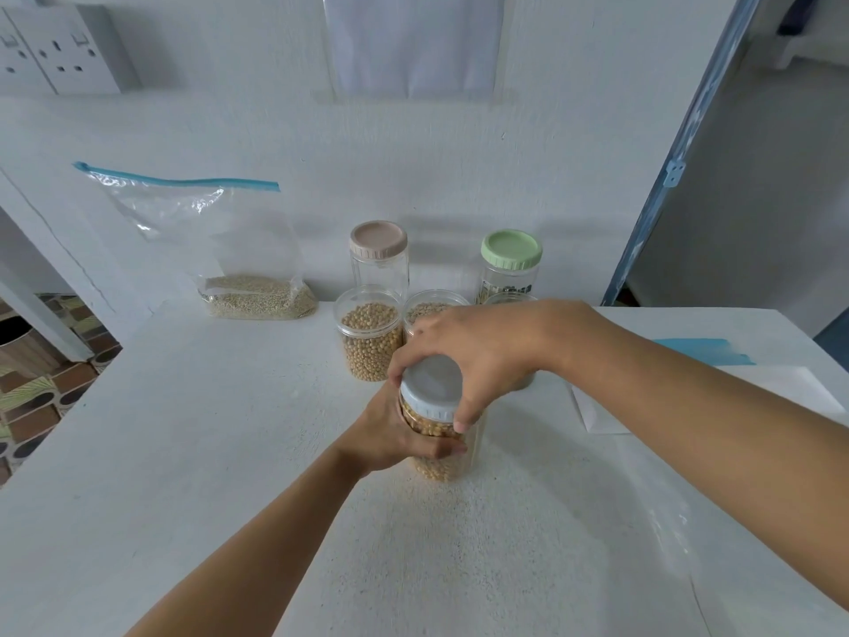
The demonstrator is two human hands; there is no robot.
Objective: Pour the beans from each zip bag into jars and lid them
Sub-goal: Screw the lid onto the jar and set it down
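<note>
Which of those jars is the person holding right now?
The nearest jar, with the grey-blue lid: the left hand grips its body, the right hand grips its lid. The other jars stand behind it, nearer the wall.

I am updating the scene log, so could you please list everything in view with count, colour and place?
centre jar: one, clear, full of yellow beans, mid-table
lid: one, grey-blue, on the centre jar
open jars: two, clear, holding beans, behind the centre jar
beige-lidded jar: one, clear, by the wall
green-lidded jar: one, clear, by the wall, further right
filled zip bag: one, clear with blue seal, leaning on wall, rear left
flat zip bag: one, clear with blue seal, lying on table, right
table: one, white
wall sockets: two plates, white, top left
left hand: one, grip round the centre jar's body
right hand: one, grip on the lid
</note>
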